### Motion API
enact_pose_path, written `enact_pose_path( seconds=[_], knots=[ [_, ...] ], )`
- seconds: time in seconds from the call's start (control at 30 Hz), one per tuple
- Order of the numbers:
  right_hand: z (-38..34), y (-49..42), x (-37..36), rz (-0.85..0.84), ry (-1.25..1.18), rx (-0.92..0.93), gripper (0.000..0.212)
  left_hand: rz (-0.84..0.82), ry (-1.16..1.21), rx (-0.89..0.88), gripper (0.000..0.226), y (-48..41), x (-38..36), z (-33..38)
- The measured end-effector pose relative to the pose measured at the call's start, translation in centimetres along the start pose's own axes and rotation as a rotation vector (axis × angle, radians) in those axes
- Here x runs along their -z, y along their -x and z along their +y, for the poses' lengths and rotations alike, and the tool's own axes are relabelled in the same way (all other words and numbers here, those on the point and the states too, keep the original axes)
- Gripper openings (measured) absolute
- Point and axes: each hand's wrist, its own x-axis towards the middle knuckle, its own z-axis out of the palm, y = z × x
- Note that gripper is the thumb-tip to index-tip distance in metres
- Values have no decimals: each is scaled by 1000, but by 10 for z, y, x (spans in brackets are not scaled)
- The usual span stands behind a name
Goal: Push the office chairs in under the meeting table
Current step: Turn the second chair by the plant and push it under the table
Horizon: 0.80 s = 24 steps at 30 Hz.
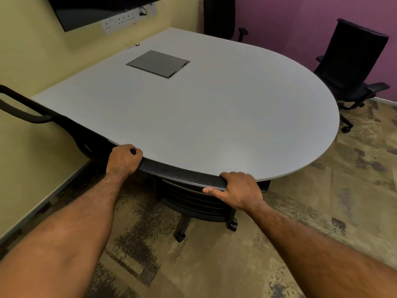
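Grey meeting table [214, 117] fills the room. Far chair [348, 67] stands well apart by the purple wall, seemingly yet to be pushed in. Near chair [182, 174] sits tucked against the table edge, with left hand [123, 161] and right hand [239, 190] each curled around its mesh top.

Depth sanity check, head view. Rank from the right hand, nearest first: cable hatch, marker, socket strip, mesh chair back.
1. Mesh chair back: gripped by the right hand, at the table near edge.
2. Cable hatch: mid-table, ahead and left.
3. Marker: table's far edge.
4. Socket strip: on the wall past the marker.
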Motion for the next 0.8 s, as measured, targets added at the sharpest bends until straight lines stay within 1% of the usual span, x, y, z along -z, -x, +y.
enact_pose_path(
  seconds=[0.13, 0.33, 0.47, 0.6, 0.67, 0.8],
  knots=[
    [3, -2, 1, 9, -12, 13, 99, 6, 18, 0, 29, -1, 0, 0],
    [8, 4, -2, 11, -10, 1, 98, -6, -39, -19, 31, 5, -3, 2],
    [0, 14, -5, -33, -12, -30, 101, 10, -117, -18, 36, 13, 1, 3],
    [-9, 21, -5, -76, -12, -55, 104, 66, -111, -49, 40, 27, 3, 4],
    [-8, 23, -2, -106, -17, -63, 104, 45, -142, -84, 43, 30, 4, 5],
    [-3, 30, 4, -124, -33, -70, 96, -78, -287, -203, 46, 37, 2, 5]
  ],
)
